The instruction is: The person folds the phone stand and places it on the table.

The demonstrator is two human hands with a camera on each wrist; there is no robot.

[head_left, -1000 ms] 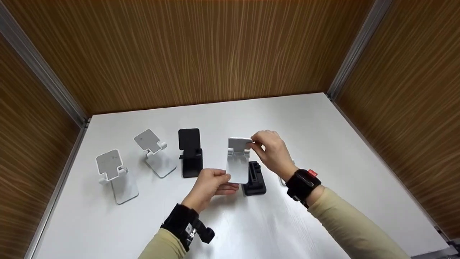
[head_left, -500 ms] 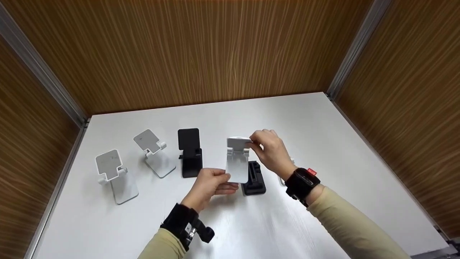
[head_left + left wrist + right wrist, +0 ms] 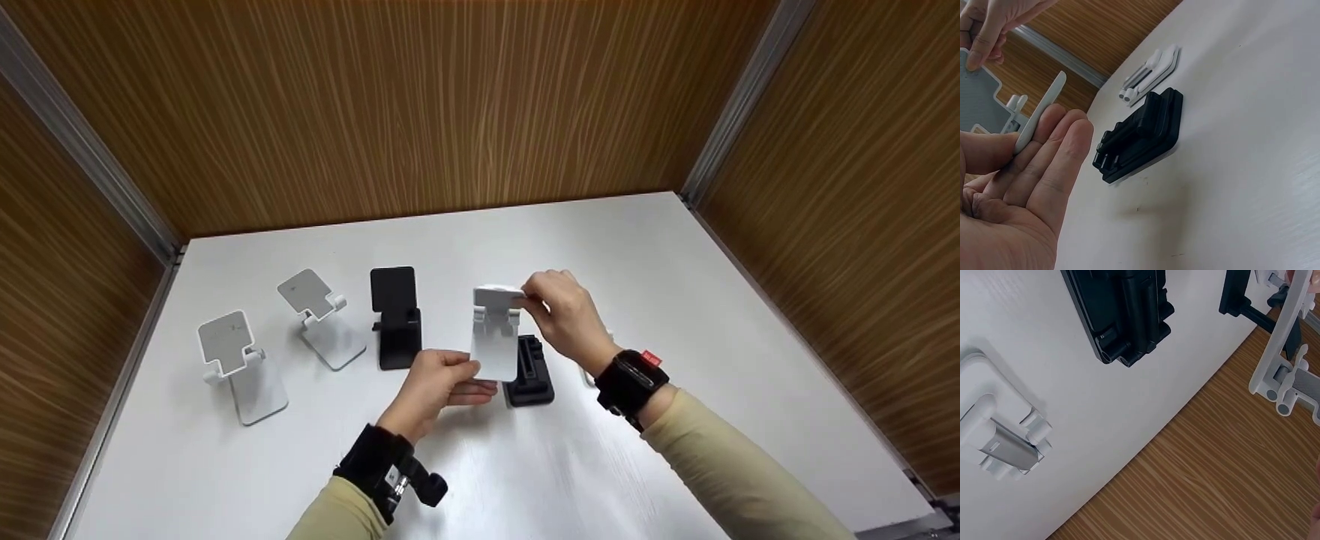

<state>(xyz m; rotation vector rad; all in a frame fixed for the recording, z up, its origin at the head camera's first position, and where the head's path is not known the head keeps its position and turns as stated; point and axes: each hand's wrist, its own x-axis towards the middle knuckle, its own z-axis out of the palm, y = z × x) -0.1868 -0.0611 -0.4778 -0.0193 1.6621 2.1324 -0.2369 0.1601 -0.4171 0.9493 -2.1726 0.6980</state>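
The white stand [image 3: 496, 349] is held raised between both hands over the table [image 3: 690, 292], partly in front of the folded black stand [image 3: 537, 386] as seen from the head. Its lower panel [image 3: 491, 364] is pinched at the left edge by the left hand [image 3: 431, 384], with the remaining fingers extended beneath; its upper panel [image 3: 495, 298] is grasped near the right corner by the thumb and fingertips of the right hand [image 3: 566, 311]. The step in hand is judged to be adjustment of the upper panel's angle. For this, the lower panel should be kept steady by the left hand and the turning done by the right alone. Force is best applied slowly, square to the hinge [image 3: 514, 317], since stiffness is likely; with only one corner gripped, twisting is considered possible, and a grip nearer the middle of the edge could be tried. Fingertips should be kept out of the hinge gap. For comparison, an unfolded white stand [image 3: 306, 292] and an unfolded black stand [image 3: 394, 289] are available on the left. The folded white stand [image 3: 1008, 444], lying below the right wrist, should not be brushed. The stiffness of the joint cannot be told from these views.
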